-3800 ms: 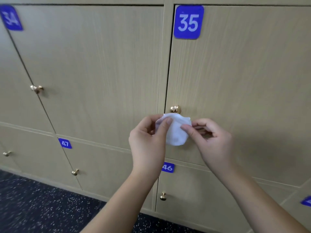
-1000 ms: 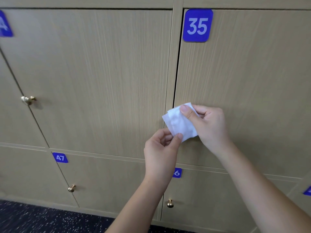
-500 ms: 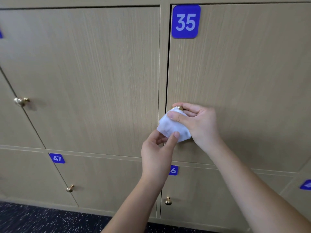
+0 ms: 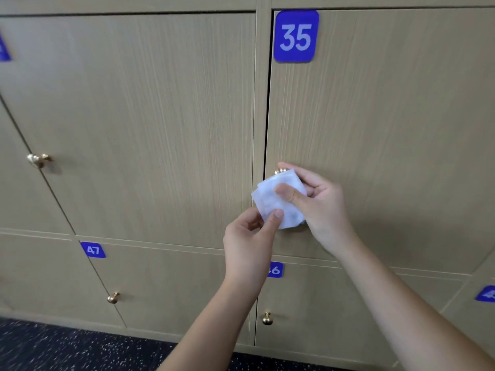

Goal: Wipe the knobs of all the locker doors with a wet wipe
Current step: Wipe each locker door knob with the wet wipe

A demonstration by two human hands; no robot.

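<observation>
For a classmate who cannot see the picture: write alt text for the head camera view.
Both hands, right hand and left hand, hold a white wet wipe against the brass knob of wooden locker door 35. Other brass knobs show on neighbouring doors, including 47 and 46 below.

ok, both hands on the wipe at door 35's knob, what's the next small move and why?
Probably close the wet wipe fully over the knob with the right hand and rub. The knob's brass top peeks above the wipe, and the left hand only pinches its lower edge.
</observation>
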